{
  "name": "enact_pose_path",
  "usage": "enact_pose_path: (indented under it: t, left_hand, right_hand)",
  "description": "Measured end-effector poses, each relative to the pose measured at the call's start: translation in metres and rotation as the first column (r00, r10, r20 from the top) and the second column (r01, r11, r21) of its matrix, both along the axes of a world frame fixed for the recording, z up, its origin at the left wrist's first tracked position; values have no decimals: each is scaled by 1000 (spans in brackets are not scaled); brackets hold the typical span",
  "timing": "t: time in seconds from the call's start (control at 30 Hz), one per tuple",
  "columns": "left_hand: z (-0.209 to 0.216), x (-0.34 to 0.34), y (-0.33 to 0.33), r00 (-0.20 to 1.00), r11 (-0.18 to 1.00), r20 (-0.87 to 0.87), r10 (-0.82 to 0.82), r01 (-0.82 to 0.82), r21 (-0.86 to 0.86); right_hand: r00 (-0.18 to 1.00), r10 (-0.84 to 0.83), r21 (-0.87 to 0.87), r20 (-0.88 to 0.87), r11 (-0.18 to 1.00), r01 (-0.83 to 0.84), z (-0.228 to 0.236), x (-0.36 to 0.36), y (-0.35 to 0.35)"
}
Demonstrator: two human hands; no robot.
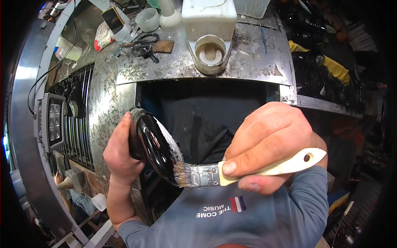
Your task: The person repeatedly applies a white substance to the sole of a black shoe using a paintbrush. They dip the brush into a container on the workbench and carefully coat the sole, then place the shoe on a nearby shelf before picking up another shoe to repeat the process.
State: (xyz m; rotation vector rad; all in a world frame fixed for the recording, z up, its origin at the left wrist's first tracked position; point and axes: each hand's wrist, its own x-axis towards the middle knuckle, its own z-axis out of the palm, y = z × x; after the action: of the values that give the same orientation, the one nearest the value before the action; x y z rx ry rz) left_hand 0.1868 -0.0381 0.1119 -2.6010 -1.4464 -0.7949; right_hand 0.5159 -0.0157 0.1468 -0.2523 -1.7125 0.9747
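Note:
My left hand (120, 151) is closed around a glossy black shoe (152, 140), held tilted at the left of centre with a pale whitish strip along its right side. My right hand (269, 144) pinches the cream handle of a flat paint brush (206, 175), which has a metal ferrule. The brush's bristles touch the lower right edge of the shoe, near the end of the pale strip. My left fingertips are partly hidden behind the shoe.
Ahead, a stained metal bench (165, 68) holds a white container with a round cup (210, 53) of fluid at its front, plus scissors (144, 46) and a phone (112, 20). A lamp (53, 121) stands left. Black shoes and yellow cloth (337, 69) lie right.

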Motion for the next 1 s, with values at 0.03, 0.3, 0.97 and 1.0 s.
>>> enact_pose_path:
  t: [0.03, 0.3, 0.97, 1.0]
  left_hand:
    - [-2, 0, -2, 999, 999, 31, 5, -4, -41]
    - [2, 11, -21, 965, 909, 235, 113, -4, -417]
    - [23, 27, -36, 780, 317, 521, 345, 425, -848]
    - [26, 27, -35, 768, 274, 518, 376, 442, -854]
  right_hand:
    - [1000, -3, 2, -4, 1000, 3, 2, 0, 0]
    - [999, -31, 67, -20, 997, 32, 16, -3, 9]
    - [982, -150, 205, 114, 971, 124, 22, -12, 42]
    - [982, -148, 204, 118, 971, 122, 21, -12, 42]
